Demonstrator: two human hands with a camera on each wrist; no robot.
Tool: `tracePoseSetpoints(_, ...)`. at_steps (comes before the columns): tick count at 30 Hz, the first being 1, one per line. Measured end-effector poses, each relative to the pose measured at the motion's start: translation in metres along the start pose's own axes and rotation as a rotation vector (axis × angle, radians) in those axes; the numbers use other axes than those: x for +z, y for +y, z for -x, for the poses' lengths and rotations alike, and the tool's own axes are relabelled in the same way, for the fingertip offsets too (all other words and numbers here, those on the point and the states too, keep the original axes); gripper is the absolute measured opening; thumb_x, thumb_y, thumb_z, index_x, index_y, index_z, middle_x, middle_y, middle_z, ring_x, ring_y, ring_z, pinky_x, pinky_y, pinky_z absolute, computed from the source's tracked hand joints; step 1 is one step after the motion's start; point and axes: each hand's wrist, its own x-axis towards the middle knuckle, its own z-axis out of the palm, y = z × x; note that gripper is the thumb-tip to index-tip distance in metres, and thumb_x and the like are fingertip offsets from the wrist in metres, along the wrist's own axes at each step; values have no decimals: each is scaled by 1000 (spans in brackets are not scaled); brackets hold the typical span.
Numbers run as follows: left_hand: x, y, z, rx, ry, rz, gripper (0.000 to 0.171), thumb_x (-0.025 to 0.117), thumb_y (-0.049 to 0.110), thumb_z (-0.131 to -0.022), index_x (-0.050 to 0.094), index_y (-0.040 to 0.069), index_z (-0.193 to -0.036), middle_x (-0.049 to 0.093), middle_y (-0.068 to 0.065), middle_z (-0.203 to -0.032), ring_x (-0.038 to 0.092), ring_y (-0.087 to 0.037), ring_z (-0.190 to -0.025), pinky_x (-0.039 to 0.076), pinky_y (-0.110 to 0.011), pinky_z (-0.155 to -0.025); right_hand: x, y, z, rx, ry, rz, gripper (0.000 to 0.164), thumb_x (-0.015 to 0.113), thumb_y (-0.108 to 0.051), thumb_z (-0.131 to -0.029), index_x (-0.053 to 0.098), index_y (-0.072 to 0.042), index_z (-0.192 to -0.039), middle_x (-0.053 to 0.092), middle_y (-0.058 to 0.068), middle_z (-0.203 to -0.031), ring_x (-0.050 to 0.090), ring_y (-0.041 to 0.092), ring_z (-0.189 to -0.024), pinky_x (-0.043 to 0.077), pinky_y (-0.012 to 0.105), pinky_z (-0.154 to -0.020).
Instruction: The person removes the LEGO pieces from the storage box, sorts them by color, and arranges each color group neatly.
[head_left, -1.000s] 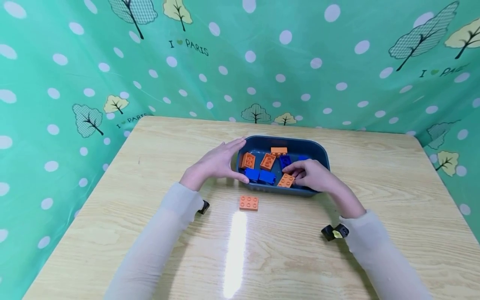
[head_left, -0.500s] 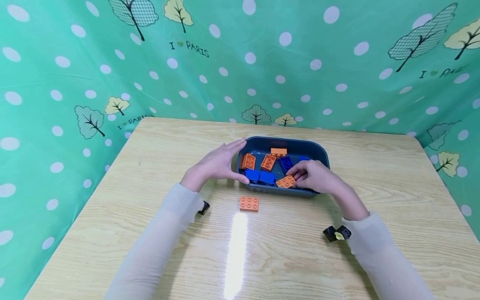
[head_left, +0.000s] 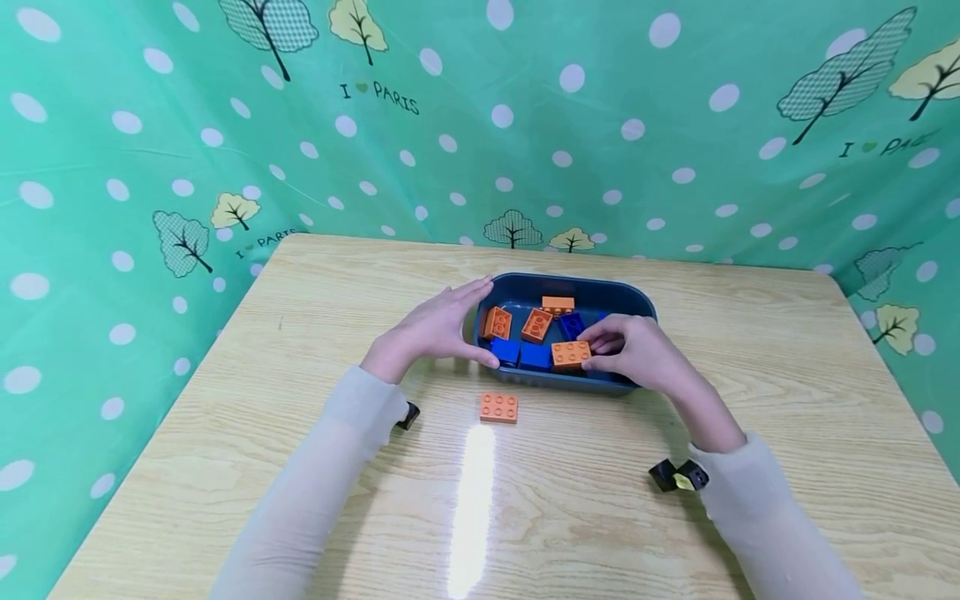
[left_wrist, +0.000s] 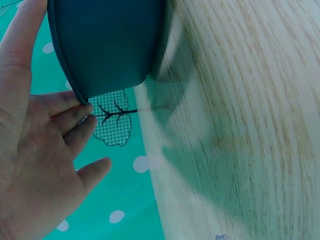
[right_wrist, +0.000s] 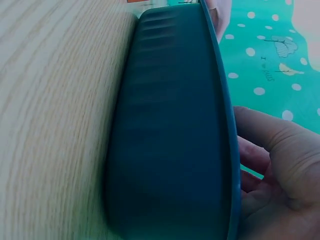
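In the head view, my right hand (head_left: 633, 352) pinches an orange toy building brick (head_left: 570, 354), studs up, at the near side of a dark blue plastic bin (head_left: 609, 292). My left hand (head_left: 431, 325) spans the bin's left end, thumb and fingers spread and resting at the rim. The left wrist view shows those fingers (left_wrist: 77, 117) nearly straight along the bin's edge. From the right wrist, the bin's outer wall (right_wrist: 170, 125) hides the held brick. Another orange brick (head_left: 498, 408) lies studs up on the table in front of the bin.
Inside the bin are more orange bricks (head_left: 537, 326), two bright blue bricks (head_left: 536, 357) near the front wall and a dark blue brick (head_left: 572, 326). The wooden table (head_left: 360, 508) ends at a green dotted curtain (head_left: 450, 183) behind.
The orange brick in my right hand has turned from slanted to straight, shifting slightly leftward and up beside the blue bricks. My left hand has stayed on the bin.
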Motion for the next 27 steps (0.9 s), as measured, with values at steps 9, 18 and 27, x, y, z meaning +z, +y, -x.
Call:
tracePoseSetpoints(9, 1, -1, 0, 4, 3, 6, 128, 75, 75, -66, 9, 20, -162, 6, 2, -170, 11, -21, -157, 8, -42, -129, -2, -9, 7, -17, 65, -7, 30, 80, -13, -84, 72, -5, -113, 70, 11, -107, 67, 21, -92, 56, 20, -77)
tracePoseSetpoints(18, 1, 0, 1, 4, 9, 2, 128, 76, 75, -66, 10, 20, -162, 7, 2, -170, 11, -20, -157, 8, -41, -129, 2, -17, 19, -38, 128, -29, 30, 82, -18, -83, 74, -9, -111, 72, 10, -108, 68, 20, -92, 56, 19, -78)
tracePoseSetpoints(27, 0, 0, 1, -4, 11, -6, 128, 75, 76, -66, 10, 21, -162, 7, 3, -170, 11, -20, -157, 9, -41, -129, 13, -25, 28, -21, 148, -35, 30, 83, -18, -82, 74, -13, -110, 72, 5, -108, 69, 17, -91, 58, 21, -78)
